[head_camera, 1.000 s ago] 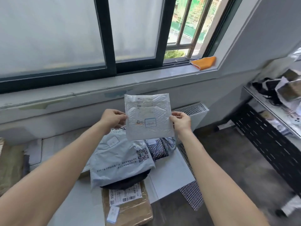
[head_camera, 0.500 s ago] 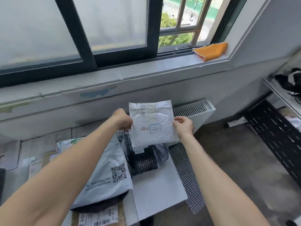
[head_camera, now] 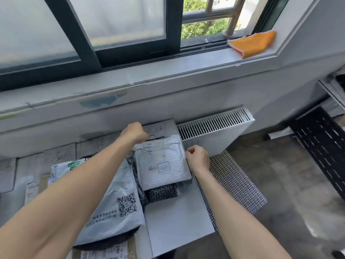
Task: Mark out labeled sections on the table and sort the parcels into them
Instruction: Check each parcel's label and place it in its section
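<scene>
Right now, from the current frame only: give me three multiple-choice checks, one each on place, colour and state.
1. The white mailer lies on: A) a chair B) the black patterned parcel C) a blue tray.
2. The cloth on the windowsill is: A) blue B) green C) orange.
3. The white mailer's printed label: A) faces up B) faces down C) is missing.

Key:
1 B, the parcel's dark patterned end shows from under the mailer's near edge.
2 C, the cloth is plainly orange against the grey sill.
3 A, the print and a blue-framed box show on the mailer's top side.
</scene>
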The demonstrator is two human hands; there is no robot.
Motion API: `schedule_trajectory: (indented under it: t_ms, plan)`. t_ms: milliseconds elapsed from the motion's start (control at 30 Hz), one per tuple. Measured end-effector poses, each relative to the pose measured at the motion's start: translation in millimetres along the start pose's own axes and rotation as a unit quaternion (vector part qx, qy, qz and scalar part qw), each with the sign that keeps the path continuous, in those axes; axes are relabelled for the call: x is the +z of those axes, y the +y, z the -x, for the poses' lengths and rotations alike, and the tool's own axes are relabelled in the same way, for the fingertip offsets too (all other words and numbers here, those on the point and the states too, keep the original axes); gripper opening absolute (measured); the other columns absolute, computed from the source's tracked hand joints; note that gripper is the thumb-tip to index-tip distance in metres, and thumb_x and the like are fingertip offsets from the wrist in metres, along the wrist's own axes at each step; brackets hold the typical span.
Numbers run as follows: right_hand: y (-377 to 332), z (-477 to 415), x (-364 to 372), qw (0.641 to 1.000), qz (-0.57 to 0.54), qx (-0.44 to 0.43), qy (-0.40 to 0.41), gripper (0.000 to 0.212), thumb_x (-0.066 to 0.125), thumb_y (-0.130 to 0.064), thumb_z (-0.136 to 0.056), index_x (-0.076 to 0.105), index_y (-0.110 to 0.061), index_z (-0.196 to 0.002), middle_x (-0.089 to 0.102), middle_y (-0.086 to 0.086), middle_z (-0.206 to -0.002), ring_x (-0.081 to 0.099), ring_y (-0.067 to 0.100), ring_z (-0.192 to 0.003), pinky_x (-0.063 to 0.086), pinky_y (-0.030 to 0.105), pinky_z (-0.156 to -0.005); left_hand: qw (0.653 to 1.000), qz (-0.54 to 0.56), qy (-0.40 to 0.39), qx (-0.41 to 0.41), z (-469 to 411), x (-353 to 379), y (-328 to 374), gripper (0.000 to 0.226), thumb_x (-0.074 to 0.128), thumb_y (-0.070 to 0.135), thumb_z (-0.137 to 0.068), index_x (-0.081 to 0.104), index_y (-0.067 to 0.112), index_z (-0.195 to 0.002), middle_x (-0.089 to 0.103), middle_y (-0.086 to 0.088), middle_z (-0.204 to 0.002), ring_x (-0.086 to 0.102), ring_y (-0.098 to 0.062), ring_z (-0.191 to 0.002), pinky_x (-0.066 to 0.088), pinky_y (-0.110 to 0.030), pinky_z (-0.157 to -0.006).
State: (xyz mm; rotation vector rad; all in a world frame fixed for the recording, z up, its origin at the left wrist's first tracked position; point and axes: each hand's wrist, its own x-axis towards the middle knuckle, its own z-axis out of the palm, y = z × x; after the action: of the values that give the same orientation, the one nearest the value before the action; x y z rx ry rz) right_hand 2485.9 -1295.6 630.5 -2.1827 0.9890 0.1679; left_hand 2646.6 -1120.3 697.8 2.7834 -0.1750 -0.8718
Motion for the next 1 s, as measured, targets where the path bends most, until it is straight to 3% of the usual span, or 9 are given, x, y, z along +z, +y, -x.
schedule_trajectory:
  t_ms: [133,200,267,333,533,1000]
  plan:
    - [-27.0,4.6,-11.1,0.997,0.008,-0.068,0.044,0.018,0.054,-0.027,-0.099,0.065,-0.015,-0.107,0.065,0.002,-0.109,0.059,0.017,-0.094,0.044,0.030,-0.076,0.999,0.007,0.044,0.016,2.1,-8.2,-15.7,0.018,0.058,0.034,-0.088,0.062,0.017,-0.086,0.065,-0.005,-0.091,0.059,-0.025,-0.081,0.052,-0.035,-0.074]
    - [-51.8,8.8,-11.0,0.989,0.020,-0.136,0.050,0.029,0.051,-0.033,-0.100,0.062,-0.014,-0.119,0.063,0.004,-0.119,0.057,0.022,-0.110,0.045,0.036,-0.091,0.997,-0.007,0.081,0.015,7.0,-14.8,-29.5,0.039,0.053,0.048,-0.090,0.064,0.016,-0.111,0.066,-0.009,-0.113,0.059,-0.030,-0.104,0.050,-0.041,-0.090]
    - [-83.5,16.2,-6.0,0.976,0.047,-0.207,0.053,0.040,0.049,-0.037,-0.101,0.058,-0.012,-0.131,0.059,0.007,-0.131,0.050,0.025,-0.124,0.038,0.040,-0.104,0.992,-0.035,0.122,0.017,16.4,-24.4,-46.3,0.060,0.047,0.056,-0.093,0.052,0.014,-0.136,0.057,-0.012,-0.134,0.048,-0.035,-0.125,0.042,-0.045,-0.101]
    - [-119.5,28.5,4.5,0.961,0.085,-0.258,0.053,0.049,0.047,-0.042,-0.101,0.054,-0.010,-0.137,0.054,0.010,-0.139,0.042,0.026,-0.134,0.031,0.040,-0.110,0.987,-0.044,0.153,0.019,27.0,-37.4,-68.1,0.067,0.042,0.060,-0.094,0.042,0.016,-0.145,0.048,-0.016,-0.142,0.040,-0.036,-0.132,0.035,-0.047,-0.106]
    - [-226.1,97.1,60.2,0.927,0.150,-0.344,0.025,0.063,0.037,-0.054,-0.101,0.040,-0.012,-0.149,0.031,0.015,-0.157,0.021,0.032,-0.147,0.018,0.046,-0.119,0.973,-0.039,0.227,0.008,69.5,-89.5,-177.5,0.069,0.038,0.063,-0.094,0.037,0.020,-0.149,0.036,-0.015,-0.152,0.028,-0.034,-0.140,0.022,-0.048,-0.115]
    - [-422.9,360.2,265.5,0.844,0.189,-0.501,-0.008,0.065,0.035,-0.054,-0.102,0.028,-0.016,-0.154,0.016,0.014,-0.163,0.013,0.031,-0.150,0.015,0.046,-0.122,0.943,-0.032,0.317,-0.093,217.2,-184.2,-536.4,0.071,0.036,0.064,-0.094,0.036,0.020,-0.149,0.036,-0.015,-0.152,0.029,-0.033,-0.140,0.022,-0.051,-0.115]
